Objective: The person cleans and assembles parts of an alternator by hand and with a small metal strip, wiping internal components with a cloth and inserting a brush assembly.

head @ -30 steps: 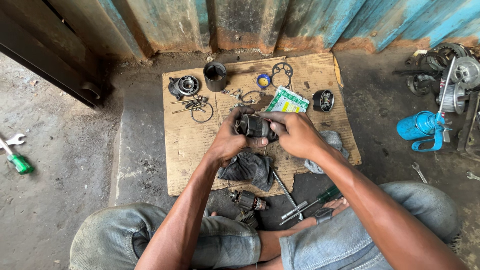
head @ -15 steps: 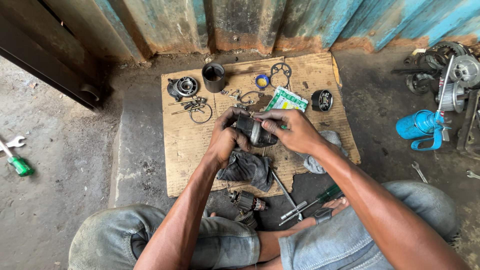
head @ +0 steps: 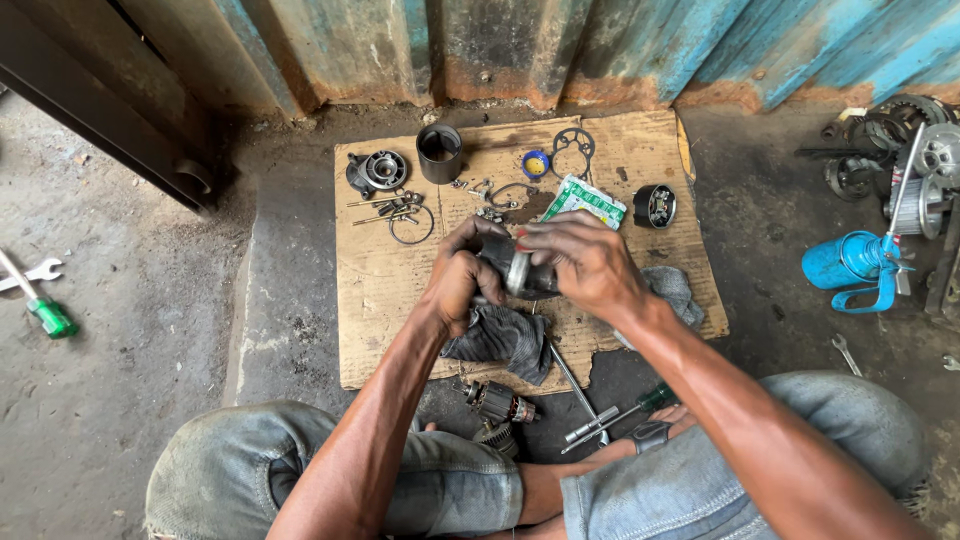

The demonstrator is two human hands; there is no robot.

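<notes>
Both hands hold a dark cylindrical motor part (head: 520,274) with a silvery ring over a sheet of cardboard (head: 380,290). My left hand (head: 462,280) grips its left end from below. My right hand (head: 585,262) wraps over its right end, fingers on the ring. A dark greasy rag (head: 500,340) lies just under the hands. A grey cloth (head: 675,290) shows behind my right wrist.
On the cardboard lie a black cylinder housing (head: 439,153), a round end cover (head: 378,171), a wire ring (head: 411,225), a gasket (head: 573,155), a green-white packet (head: 583,200), a black cap (head: 656,205). An armature (head: 498,402) and socket tools (head: 590,415) lie by my legs. A blue oil can (head: 850,265) stands right, a green-handled screwdriver (head: 45,312) left.
The hands have turned the motor part slightly and drawn it a little toward me; the right fingers now lie over the silvery ring. Nothing else has moved.
</notes>
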